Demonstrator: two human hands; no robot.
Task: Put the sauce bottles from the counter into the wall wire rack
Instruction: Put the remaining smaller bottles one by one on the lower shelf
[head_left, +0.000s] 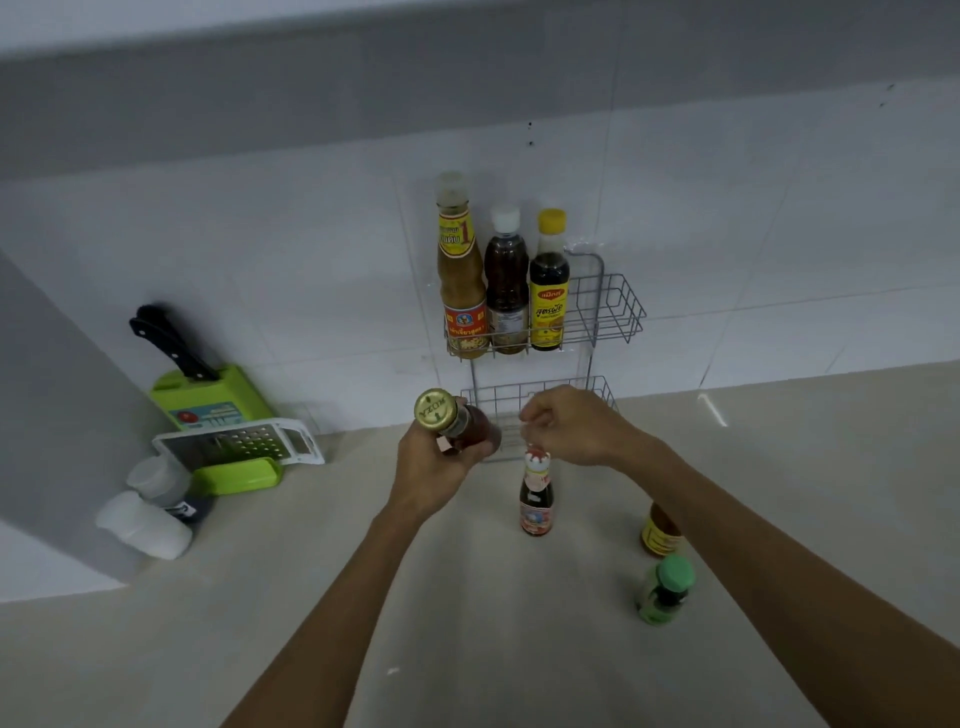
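Note:
A two-tier wall wire rack (613, 306) holds three sauce bottles (506, 291) on the left of its upper shelf. My left hand (434, 467) grips a gold-capped red sauce bottle (457, 423), tilted, just in front of the lower shelf (519, 400). My right hand (576, 426) hovers over a small red-and-white-capped bottle (536, 499) standing on the counter, fingertips pinched just above its cap; contact is unclear. Two more bottles stand to the right: a yellow-labelled one (660, 530), partly behind my forearm, and a green-capped one (667, 590).
At the left, a green knife block with a black-handled knife (208, 384), a white grater (239, 441) and two white-capped containers (150, 509) sit against a grey wall. The beige counter (467, 649) stretches toward me.

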